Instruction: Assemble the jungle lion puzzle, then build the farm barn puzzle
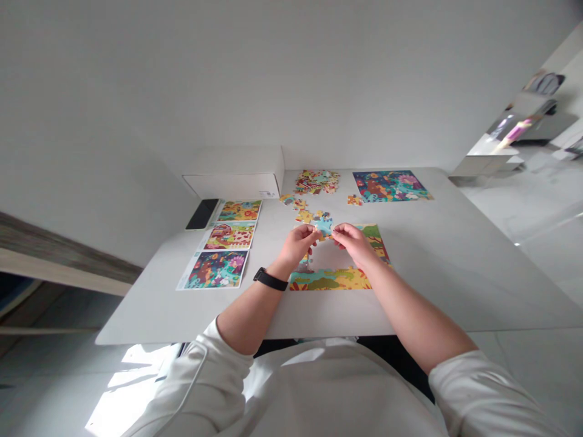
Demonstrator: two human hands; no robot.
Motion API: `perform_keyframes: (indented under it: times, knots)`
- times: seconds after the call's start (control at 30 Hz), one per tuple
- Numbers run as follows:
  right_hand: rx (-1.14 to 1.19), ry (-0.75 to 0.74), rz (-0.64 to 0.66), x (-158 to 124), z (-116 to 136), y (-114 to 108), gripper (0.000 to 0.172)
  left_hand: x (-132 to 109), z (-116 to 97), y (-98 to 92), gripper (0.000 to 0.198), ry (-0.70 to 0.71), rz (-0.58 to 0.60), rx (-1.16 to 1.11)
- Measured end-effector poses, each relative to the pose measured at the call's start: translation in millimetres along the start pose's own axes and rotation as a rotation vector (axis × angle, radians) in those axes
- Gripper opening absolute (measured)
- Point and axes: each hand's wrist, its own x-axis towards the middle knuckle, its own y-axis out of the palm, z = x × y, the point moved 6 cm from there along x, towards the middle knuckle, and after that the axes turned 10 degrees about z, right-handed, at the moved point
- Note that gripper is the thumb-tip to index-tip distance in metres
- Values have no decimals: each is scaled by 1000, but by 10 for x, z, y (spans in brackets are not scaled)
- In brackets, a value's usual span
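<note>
Left hand, right hand: grip pinched on blue puzzle piece, well inside table edges.

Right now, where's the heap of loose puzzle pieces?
In the head view, the heap lies near the far edge of the table, between the white box on its left and the dark-blue picture on its right.
</note>
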Motion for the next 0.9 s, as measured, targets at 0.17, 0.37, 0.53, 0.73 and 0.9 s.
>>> perform_keyframes:
  times: [0.17,0.37,0.53,0.73,0.9]
  knots:
    - [-40,-34,-4,16,10,-47,42,2,7,3,51,-1,21,20]
    - [-57,-85,-27,36,-2,-75,44,-2,18,38,49,-22,84,95]
    - [-62,-96,-15,25,51,-111,46,-21,-22,16,51,67,77,162]
    - [-46,-77,-64,35,106,-295,44,-134,-429,68,42,507,-2,695]
    - [-20,-66,-67,55,189,-446,43,-45,-667,288,37,656,86,1028]
